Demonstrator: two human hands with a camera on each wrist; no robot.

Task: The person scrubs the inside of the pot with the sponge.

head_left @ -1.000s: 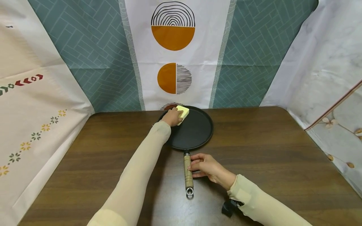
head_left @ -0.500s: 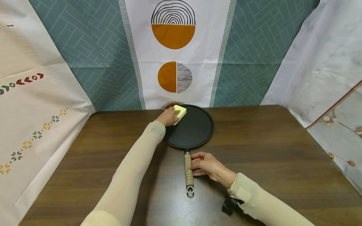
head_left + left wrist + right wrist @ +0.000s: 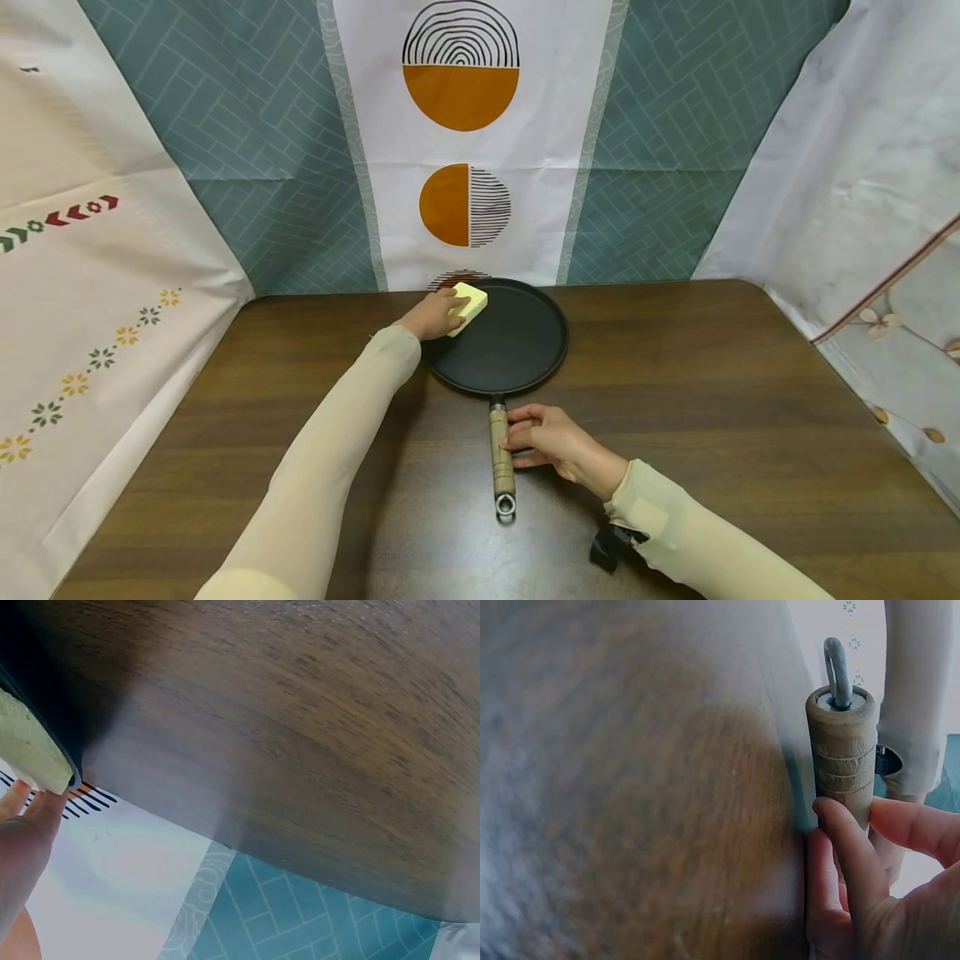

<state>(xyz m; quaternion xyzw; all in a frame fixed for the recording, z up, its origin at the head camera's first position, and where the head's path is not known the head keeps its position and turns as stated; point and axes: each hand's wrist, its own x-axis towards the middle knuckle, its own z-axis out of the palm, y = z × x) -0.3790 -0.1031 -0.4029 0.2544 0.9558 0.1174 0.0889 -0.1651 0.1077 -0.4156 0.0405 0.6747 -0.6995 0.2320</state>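
A flat black frying pan (image 3: 513, 346) lies on the table, its wooden handle (image 3: 501, 454) pointing towards me. My left hand (image 3: 431, 317) grips a pale yellow sponge (image 3: 470, 305) on the pan's left side. In the left wrist view the sponge (image 3: 28, 750) sits against the pan's raised rim, with fingertips at its edge. My right hand (image 3: 553, 442) pinches the handle from the right. The right wrist view has thumb and fingers on either side of the handle (image 3: 842, 761), whose metal hanging ring (image 3: 838, 671) sticks out at the end.
The brown wooden table (image 3: 660, 400) extends on both sides of the pan. A patterned cloth (image 3: 540, 150) hangs along the back edge, close behind the pan. Pale cloths border the left and right sides. A black device (image 3: 611, 546) is at the right wrist.
My left hand has slid leftwards across the pan with the sponge, towards its left rim. The right hand stays on the handle, and the pan has hardly shifted.
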